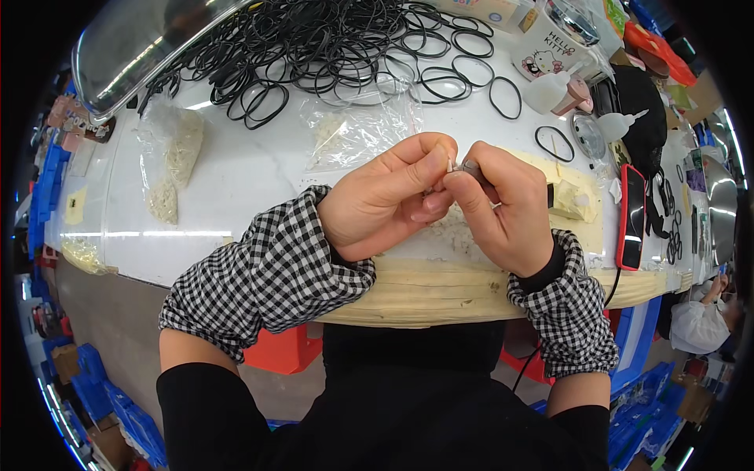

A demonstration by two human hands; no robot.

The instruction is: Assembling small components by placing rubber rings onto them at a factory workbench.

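Observation:
Both hands meet over the table's front edge, fingertips nearly touching. My left hand (385,192) pinches a tiny pale piece (451,166) between thumb and forefinger, its other fingers curled below. Against that piece, my right hand (510,208) holds a small grey object (473,170) in its thumb and forefinger; most of it is hidden, so its kind is unclear. Just beyond the left hand lies a clear plastic bag (357,129) with small pale pieces in it. Pale crumbs (448,235) are scattered on the table beneath the hands.
Black rubber rings (314,47) lie heaped at the back, beside a metal tray (149,47). A second bag of pale pieces (182,149) is at left. On the right are a white cup (546,51), squeeze bottles (547,93) and a red-cased phone (631,220). A wooden strip (432,294) edges the table.

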